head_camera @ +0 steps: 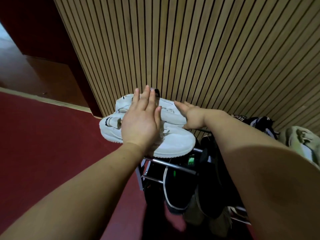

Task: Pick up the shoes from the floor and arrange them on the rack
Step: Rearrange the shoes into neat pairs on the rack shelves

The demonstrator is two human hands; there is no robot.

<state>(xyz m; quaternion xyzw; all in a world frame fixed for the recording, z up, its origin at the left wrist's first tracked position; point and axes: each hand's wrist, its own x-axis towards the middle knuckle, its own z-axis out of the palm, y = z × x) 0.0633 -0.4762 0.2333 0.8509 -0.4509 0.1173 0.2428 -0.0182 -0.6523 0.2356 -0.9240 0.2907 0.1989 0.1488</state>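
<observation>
Left hand (140,122) flat, back to the camera, fingers straight and close together, held over the pair of white sneakers (173,129). It covers the laces of both; whether the palm actually presses down, cannot tell. Right hand (190,116) also unclenched, fingers stretched out and lying along the side of the far sneaker (174,110), heel of the hand at that shoe's right end. Neither hand curls round anything.

Both sneakers sit on the top tier of the rack (173,164), side by side, touching, at its left end. Toes point right, heels left. The near sneaker (174,144) lies at the front edge, its sole slightly past the front bar; black lettering on its heel tab (too blurred to read). The far sneaker is just beside the slatted wall (190,49).

Rack is metal tube, standing against the wall on the red floor (52,135). On the tier below, dark shoes (178,187) with pale sole edges, toes toward the camera, one with a green mark. Lower tiers are in shadow, contents unclear.

Further right on the top tier, past the right forearm: a black-and-white patterned shoe (259,123), then a beige shoe (299,141) at the frame edge, partly hidden by the arm.
</observation>
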